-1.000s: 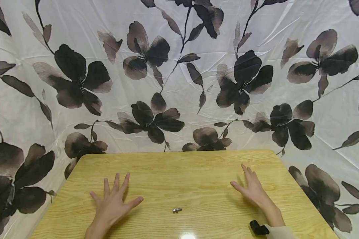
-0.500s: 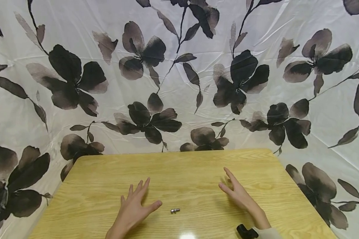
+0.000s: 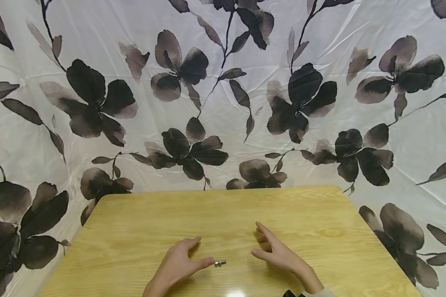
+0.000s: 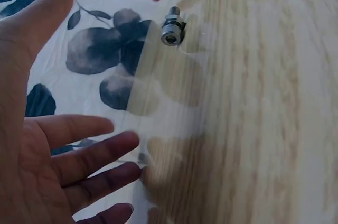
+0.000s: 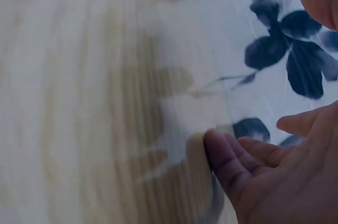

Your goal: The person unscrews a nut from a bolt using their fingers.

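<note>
A small silver bolt point(image 3: 220, 263) with a round socket head and a nut on its shank lies on the wooden table point(image 3: 223, 218). It shows more closely in the left wrist view as the bolt point(image 4: 172, 29). My left hand point(image 3: 180, 264) is just left of it, the thumb tip right beside the bolt's head in the head view; the left wrist view shows spread fingers point(image 4: 100, 155) holding nothing. To the right of the bolt, my right hand point(image 3: 282, 256) hovers with thumb and fingers apart. Its fingers point(image 5: 227, 160) hold nothing either.
Behind the table hangs a white cloth point(image 3: 215, 173) with dark printed flowers. A black device point(image 3: 289, 293) sits at the right wrist, by a pale sleeve point(image 3: 319, 293). Light reflects off the tabletop near its front.
Both hands have moved inward toward the bolt, the left going right and the right going left. The left fingers are less spread in the head view. The bolt stays on the table.
</note>
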`<action>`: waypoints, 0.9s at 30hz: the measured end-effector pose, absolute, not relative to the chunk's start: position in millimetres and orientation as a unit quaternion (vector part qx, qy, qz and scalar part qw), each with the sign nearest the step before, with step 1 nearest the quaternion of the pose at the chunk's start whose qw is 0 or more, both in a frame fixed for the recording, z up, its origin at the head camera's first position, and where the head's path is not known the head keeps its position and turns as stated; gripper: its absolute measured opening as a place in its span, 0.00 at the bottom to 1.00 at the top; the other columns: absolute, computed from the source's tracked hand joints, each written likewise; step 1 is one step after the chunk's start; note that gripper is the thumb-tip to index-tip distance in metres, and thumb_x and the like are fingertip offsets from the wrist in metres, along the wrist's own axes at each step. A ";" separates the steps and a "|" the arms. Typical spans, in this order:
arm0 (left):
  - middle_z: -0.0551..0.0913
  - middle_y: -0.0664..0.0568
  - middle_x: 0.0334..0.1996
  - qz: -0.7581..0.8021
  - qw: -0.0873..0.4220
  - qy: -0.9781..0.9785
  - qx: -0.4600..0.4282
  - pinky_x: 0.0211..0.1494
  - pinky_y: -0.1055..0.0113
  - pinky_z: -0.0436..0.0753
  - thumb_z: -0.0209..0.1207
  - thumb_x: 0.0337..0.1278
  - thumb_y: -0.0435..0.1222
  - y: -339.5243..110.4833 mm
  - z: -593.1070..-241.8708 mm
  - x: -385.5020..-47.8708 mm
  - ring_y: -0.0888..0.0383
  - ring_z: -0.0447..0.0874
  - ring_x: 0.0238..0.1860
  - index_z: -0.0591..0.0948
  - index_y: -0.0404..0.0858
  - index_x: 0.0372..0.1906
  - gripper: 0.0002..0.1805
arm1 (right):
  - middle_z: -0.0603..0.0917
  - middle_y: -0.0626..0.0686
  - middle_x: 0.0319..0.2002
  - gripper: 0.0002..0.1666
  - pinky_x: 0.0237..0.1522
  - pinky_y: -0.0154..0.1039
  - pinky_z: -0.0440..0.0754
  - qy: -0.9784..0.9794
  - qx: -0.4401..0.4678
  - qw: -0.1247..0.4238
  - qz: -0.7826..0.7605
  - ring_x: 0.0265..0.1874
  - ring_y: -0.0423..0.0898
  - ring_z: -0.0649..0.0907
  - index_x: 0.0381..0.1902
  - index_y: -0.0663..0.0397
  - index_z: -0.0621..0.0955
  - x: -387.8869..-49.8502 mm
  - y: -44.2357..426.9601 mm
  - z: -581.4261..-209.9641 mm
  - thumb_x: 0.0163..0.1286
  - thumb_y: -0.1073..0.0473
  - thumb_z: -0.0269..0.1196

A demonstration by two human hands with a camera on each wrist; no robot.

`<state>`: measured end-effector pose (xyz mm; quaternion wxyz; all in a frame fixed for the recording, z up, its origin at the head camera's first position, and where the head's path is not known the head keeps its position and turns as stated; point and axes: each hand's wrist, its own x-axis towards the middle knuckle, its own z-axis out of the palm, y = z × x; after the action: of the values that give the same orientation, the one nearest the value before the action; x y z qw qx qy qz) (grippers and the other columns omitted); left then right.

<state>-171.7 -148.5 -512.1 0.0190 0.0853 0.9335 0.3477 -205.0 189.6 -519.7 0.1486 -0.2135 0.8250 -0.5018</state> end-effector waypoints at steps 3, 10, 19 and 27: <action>0.87 0.55 0.50 0.366 0.050 0.924 0.102 0.54 0.51 0.83 0.67 0.52 0.68 -146.1 -514.7 -173.7 0.52 0.84 0.51 0.82 0.40 0.65 0.45 | 0.58 0.66 0.79 0.50 0.61 0.50 0.80 0.821 -0.224 0.162 -0.499 0.70 0.64 0.72 0.84 0.56 0.47 -203.1 183.5 -521.2 0.78 0.50 0.61; 0.83 0.60 0.33 0.397 0.091 0.900 0.153 0.34 0.70 0.75 0.70 0.55 0.60 -146.7 -519.2 -174.9 0.65 0.75 0.31 0.87 0.36 0.54 0.34 | 0.64 0.67 0.75 0.52 0.57 0.36 0.81 0.791 -0.237 0.198 -0.528 0.61 0.54 0.78 0.83 0.60 0.47 -200.3 165.2 -529.1 0.76 0.51 0.63; 0.81 0.63 0.26 0.410 0.119 0.889 0.166 0.30 0.70 0.74 0.76 0.48 0.53 -143.3 -517.8 -176.0 0.66 0.74 0.25 0.89 0.40 0.48 0.26 | 0.71 0.63 0.70 0.53 0.49 0.32 0.82 0.789 -0.258 0.202 -0.519 0.53 0.46 0.82 0.81 0.63 0.55 -198.6 146.9 -528.2 0.71 0.50 0.69; 0.81 0.65 0.23 0.407 0.104 0.893 0.164 0.33 0.70 0.76 0.78 0.47 0.48 -137.8 -520.7 -174.9 0.68 0.76 0.25 0.89 0.43 0.40 0.18 | 0.78 0.58 0.58 0.43 0.49 0.31 0.83 0.792 -0.285 0.181 -0.509 0.48 0.41 0.81 0.73 0.67 0.68 -195.6 131.0 -532.4 0.67 0.56 0.72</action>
<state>-174.9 -137.8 -520.7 0.1044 0.1639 0.8926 0.4068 -195.6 131.0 -532.4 0.1810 -0.2851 0.7915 -0.5094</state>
